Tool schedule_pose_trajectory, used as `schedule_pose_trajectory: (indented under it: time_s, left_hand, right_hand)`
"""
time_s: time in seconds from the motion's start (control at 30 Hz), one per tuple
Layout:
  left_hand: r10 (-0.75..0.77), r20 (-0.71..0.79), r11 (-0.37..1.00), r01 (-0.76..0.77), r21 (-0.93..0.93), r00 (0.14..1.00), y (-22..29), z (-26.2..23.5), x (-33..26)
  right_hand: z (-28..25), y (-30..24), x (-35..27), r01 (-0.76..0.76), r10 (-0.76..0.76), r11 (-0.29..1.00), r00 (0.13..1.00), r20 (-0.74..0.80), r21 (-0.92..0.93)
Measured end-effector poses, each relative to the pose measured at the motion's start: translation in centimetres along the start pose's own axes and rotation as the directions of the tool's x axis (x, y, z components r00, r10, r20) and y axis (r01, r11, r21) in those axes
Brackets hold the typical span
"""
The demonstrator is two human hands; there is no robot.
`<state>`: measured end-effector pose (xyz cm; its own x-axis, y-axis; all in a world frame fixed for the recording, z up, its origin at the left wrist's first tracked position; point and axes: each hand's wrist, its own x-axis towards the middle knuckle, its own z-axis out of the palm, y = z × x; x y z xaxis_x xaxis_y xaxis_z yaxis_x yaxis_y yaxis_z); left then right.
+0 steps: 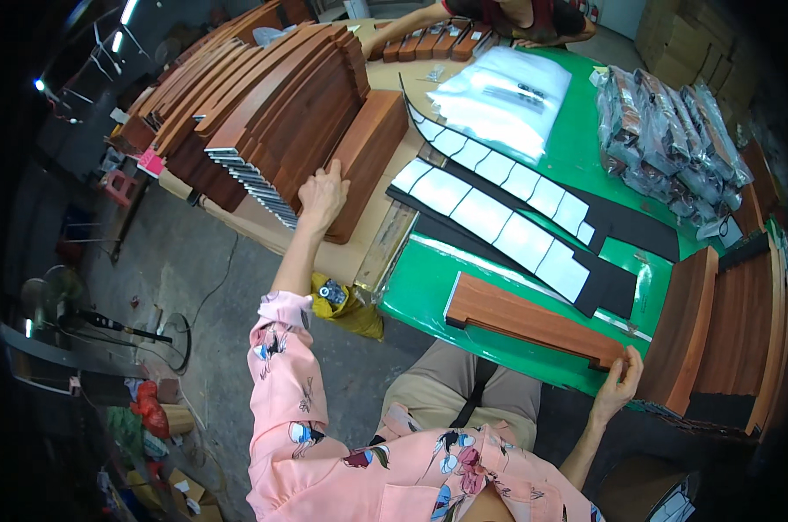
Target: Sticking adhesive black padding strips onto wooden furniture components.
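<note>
Head view: I'm watching the left hand (322, 198) reaching out flat, fingers spread wide over the top of a wooden board (365, 161) standing on edge at the near end of a leaning stack of curved wooden boards (263, 104); it's pressing, not closing round anything. The right hand (618, 383) is pinching the near right end of a notched wooden board (533, 320), thumb and fingers narrow on its corner. That board is lying flat on the green tabletop (429, 296), its long axis running away leftward and slightly up from the right grip. Just beyond it, black strips with white squares (507, 217) are lying across the mat. Another person's arm (411, 22) is working at the far end.
</note>
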<state>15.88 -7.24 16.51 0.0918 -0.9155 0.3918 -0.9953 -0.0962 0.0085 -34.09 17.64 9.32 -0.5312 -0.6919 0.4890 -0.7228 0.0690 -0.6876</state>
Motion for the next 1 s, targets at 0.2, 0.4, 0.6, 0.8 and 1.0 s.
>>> schedule_pose_trajectory:
  time_s: [0.2, 0.4, 0.6, 0.8, 1.0]
  left_hand:
    - [-0.017, 0.034, 0.972, 0.024, -0.233, 0.999, -0.8, -1.1, 1.7]
    - [-0.033, -0.033, 0.753, 0.003, -0.658, 0.999, 6.6, -4.0, -6.3]
    - [0.101, -0.265, 0.527, -0.278, -0.803, 0.959, 18.4, -4.8, -17.5]
    - [0.465, -0.161, 0.266, -0.311, -0.913, 0.871, 23.2, -8.9, -24.7]
    - [0.322, -0.110, 0.268, -0.202, -0.942, 0.940, 18.0, -7.6, -18.6]
  right_hand:
    - [-1.0, -1.9, -0.6, 0.106, -0.108, 0.994, 0.991, 0.077, 0.030]
    - [3.2, -8.6, -0.4, -0.011, -0.076, 0.932, 0.971, 0.225, 0.361]
    - [8.6, -16.2, -1.7, -0.587, -0.007, 0.421, 0.760, 0.650, 0.691]
    - [6.1, -13.9, -0.5, -0.612, 0.173, 0.358, 0.786, 0.594, 0.705]
    - [1.8, -8.3, 4.1, -0.276, -0.122, 0.808, 0.786, 0.606, 0.521]
